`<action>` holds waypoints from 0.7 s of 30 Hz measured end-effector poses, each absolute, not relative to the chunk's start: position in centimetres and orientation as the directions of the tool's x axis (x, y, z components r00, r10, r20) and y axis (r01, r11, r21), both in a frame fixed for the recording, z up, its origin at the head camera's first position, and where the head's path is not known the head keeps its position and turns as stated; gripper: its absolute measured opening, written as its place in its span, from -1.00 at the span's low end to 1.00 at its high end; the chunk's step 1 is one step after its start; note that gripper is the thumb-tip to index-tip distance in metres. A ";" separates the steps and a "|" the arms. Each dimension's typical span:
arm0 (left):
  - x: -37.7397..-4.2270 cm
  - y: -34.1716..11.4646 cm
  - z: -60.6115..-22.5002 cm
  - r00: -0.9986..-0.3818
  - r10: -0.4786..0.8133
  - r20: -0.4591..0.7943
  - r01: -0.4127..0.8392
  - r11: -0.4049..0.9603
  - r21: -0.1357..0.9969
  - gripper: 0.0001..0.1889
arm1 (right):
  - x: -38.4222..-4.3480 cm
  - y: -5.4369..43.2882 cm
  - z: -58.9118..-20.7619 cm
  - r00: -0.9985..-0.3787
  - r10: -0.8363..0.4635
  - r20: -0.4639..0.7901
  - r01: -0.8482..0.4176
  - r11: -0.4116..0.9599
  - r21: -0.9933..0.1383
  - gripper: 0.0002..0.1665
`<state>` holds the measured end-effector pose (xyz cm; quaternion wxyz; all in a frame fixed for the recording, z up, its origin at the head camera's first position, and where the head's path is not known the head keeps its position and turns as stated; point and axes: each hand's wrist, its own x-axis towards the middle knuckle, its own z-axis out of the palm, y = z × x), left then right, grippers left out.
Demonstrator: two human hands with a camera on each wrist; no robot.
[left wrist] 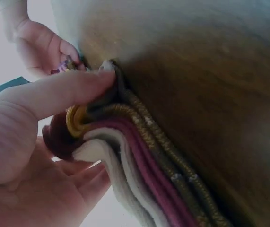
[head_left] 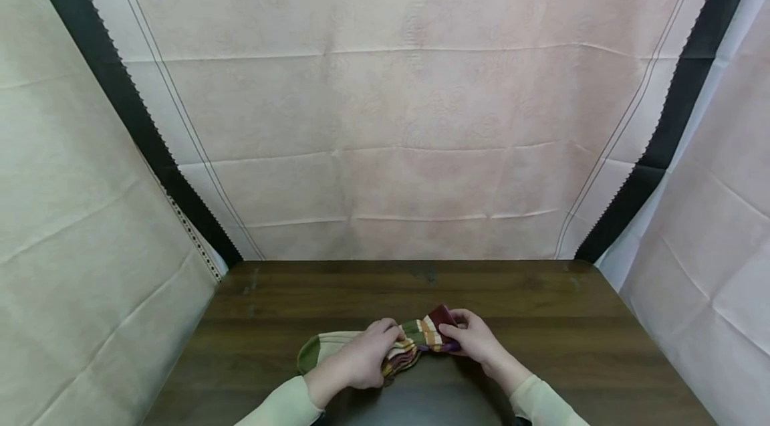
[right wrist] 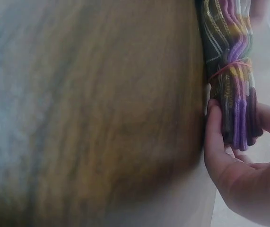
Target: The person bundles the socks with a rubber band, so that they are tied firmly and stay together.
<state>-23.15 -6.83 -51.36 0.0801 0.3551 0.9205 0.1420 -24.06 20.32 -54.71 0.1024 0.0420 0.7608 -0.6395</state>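
A stack of several striped socks (head_left: 414, 331) lies across the wooden table, its green and cream toe end (head_left: 311, 351) to the left and maroon cuffs (head_left: 442, 317) to the right. My left hand (head_left: 367, 352) grips the stack around its middle, thumb on the near side. In the left wrist view the folded layers (left wrist: 139, 175) show cream, pink, mustard and brown edges. With thumb and fingers, my right hand (head_left: 475, 340) holds the cuff end. Close to those fingers, a thin reddish rubber band (right wrist: 231, 67) cinches the socks in the right wrist view.
The dark brown wooden table (head_left: 289, 299) has a greyish sheen near its front edge. Pale creased cloth (head_left: 385, 105) hangs behind it, with more cloth panels on the left (head_left: 90, 245) and right (head_left: 710, 245). Black strips (head_left: 150, 138) run along the corners.
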 end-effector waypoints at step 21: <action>-25.5 -11.0 -52.6 -0.606 0.788 -0.107 0.682 0.584 0.440 -0.04 | -25.0 22.1 -54.3 -0.964 -0.038 -0.262 0.240 0.293 -0.925 -0.38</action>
